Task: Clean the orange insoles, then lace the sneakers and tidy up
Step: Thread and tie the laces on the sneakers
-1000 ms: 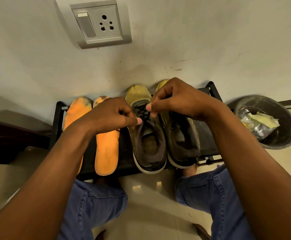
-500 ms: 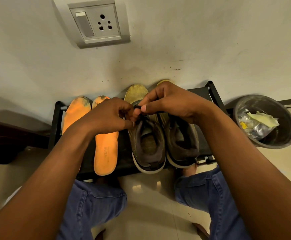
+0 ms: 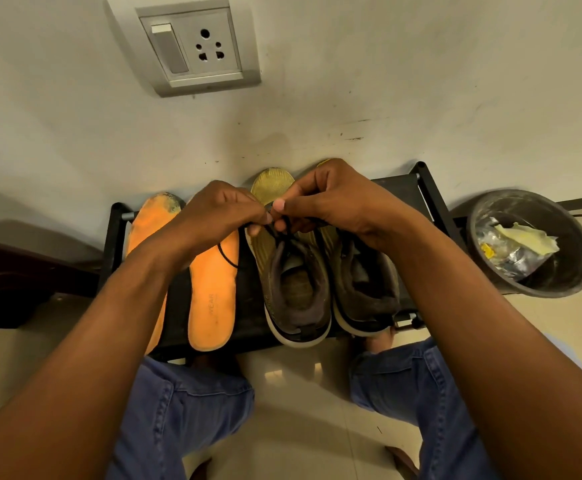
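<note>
Here, against a scuffed off-white plaster wall (image 3: 386, 81) carrying a grey switch-and-socket plate (image 3: 196, 46), a seated person in blue jeans (image 3: 185, 403) bends over a low black shoe rack (image 3: 400, 183) on a glossy cream tiled floor (image 3: 300, 393). Both hands meet over the rack's middle, and everything else is placed from that meeting point. Well off to the right of it, a round dark plastic bin (image 3: 559, 275) sits on the floor, holding crumpled yellow paper and foil wrappers (image 3: 518, 244). Directly beneath the hands, toes to the wall, stands a worn grey-brown sneaker with a yellow toe and white sole (image 3: 296, 285); its matching second sneaker (image 3: 365, 282) stands touching it on the right, toe hidden behind the right hand. Just to the left of the grip lies a flat orange foam insole with faint printed lettering (image 3: 213, 299), and beyond it, partly under the left forearm, a second orange insole with a dirty grey toe (image 3: 154, 216). The left hand (image 3: 220, 216) and right hand (image 3: 334, 199) each have thumb and fingertips curled tight, pinching a thin black shoelace (image 3: 227, 256) above the first sneaker's tongue; one loop of the lace trails left across the nearer insole.
</note>
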